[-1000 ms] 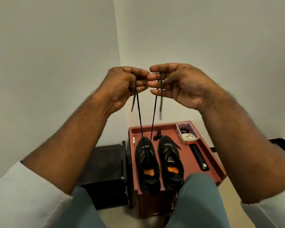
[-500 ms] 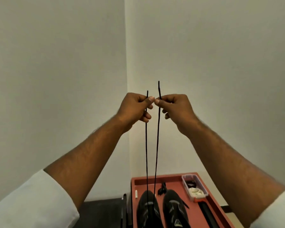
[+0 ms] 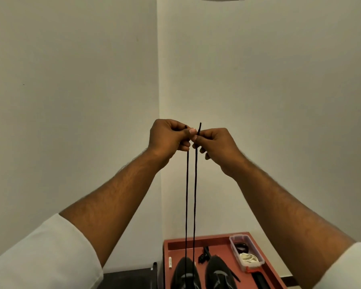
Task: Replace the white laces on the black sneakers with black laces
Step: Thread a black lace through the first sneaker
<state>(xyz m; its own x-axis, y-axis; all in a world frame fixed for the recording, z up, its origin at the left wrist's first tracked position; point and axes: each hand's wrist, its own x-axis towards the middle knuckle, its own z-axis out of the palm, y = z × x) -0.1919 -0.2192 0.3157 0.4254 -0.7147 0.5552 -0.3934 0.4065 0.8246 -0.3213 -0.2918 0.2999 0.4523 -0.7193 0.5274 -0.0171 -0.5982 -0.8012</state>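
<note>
Both hands sit about where they did 0.5 s ago, but the lace end above the left hand (image 3: 167, 137) is now almost drawn into the fist, only a stub showing, while the end above the right hand (image 3: 215, 146) still sticks up past the fingertips. Each hand is clamped on 1 strand of the black lace (image 3: 187, 195), pinched between thumb and forefinger, the 2 hands nearly touching in front of the wall corner. From the pinches the 2 strands hang straight and close together down to the left sneaker (image 3: 184, 275), which stands beside the right sneaker (image 3: 219, 275) on the red desk (image 3: 217, 246). At the desk's right side a clear plastic box (image 3: 246, 254) holds a white bundle, apparently the white laces (image 3: 248, 258), and something dark behind it. A small white stick (image 3: 170, 262) lies near the left rim.
</note>
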